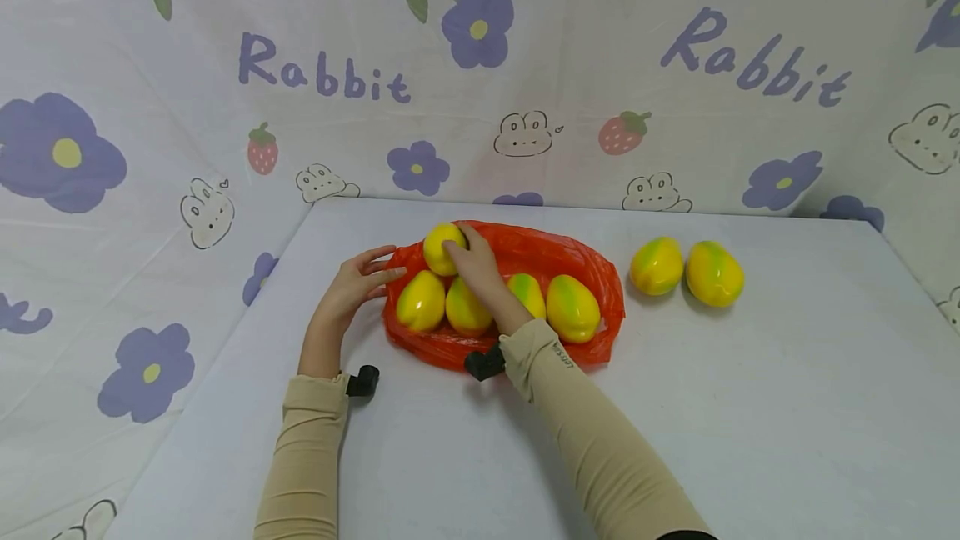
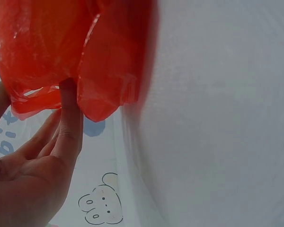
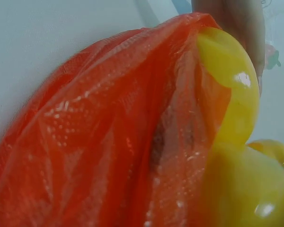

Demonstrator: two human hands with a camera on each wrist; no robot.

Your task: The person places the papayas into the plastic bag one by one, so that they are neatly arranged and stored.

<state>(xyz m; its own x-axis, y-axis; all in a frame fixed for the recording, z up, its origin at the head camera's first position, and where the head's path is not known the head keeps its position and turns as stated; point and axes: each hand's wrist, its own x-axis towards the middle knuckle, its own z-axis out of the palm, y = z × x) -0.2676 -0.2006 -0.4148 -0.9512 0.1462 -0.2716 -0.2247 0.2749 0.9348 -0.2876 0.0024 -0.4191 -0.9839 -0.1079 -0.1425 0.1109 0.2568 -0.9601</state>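
A red plastic bag lies spread on the table with several glossy yellow fruits with green patches in it, one yellow fruit at its left end. Above that row my right hand grips another yellow fruit at the bag's far left, fingers and thumb around its right side. My left hand is at the bag's left edge, its fingers fairly straight. In the left wrist view, a finger touches the hanging red plastic. The right wrist view shows mostly bag, with part of the hand behind a fruit.
Two more yellow fruits, one beside the other, rest on the white table right of the bag. A white cloth printed with flowers and rabbits hangs behind and to the left.
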